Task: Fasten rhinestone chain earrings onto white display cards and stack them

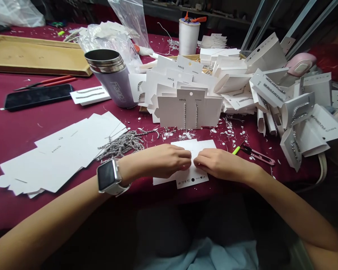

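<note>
A white earring card (192, 182) lies on the cloth in front of me, printed side up at its near edge. Over its left part, my left hand (169, 160) is closed with the fingers curled down. Facing it, my right hand (218, 163) is closed too, thumb and fingertips pinched near the card's middle. Whatever the fingertips hold is hidden. Silver rhinestone chains (124, 144) lie heaped beyond my left wrist. To the left is a spread stack of white cards (59, 153). Directly behind my hands stands a card with two chain earrings (169, 112).
A purple tumbler (112, 84) stands left of the filled cards. A phone (39, 97) and a wooden tray (39, 54) are at the left. Folded cards (295, 108) pile up at the right, near pink thread snips (259, 155). A white cup (188, 37) stands behind.
</note>
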Motion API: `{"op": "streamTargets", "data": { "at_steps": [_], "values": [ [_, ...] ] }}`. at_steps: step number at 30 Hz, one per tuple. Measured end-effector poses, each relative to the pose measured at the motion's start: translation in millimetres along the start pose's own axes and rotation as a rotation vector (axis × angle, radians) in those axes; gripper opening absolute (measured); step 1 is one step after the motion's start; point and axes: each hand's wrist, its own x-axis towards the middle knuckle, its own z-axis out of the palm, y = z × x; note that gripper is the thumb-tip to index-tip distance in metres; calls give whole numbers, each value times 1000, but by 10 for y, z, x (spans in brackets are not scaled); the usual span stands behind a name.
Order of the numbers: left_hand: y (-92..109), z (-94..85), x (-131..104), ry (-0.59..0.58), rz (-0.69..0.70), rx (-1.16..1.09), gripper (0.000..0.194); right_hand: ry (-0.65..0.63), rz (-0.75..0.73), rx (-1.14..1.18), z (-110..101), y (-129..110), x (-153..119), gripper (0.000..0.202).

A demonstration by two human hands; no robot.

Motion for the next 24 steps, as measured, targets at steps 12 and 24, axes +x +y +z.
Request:
{"op": "streamTargets", "data": {
  "at_steps": [12, 24],
  "values": [
    [135, 84, -141, 207, 4, 174, 27, -9, -137, -74, 8, 48, 62, 18],
    [92, 124, -210, 272, -46, 63, 35, 75, -194, 27, 2, 163, 64, 21]
  ]
}}
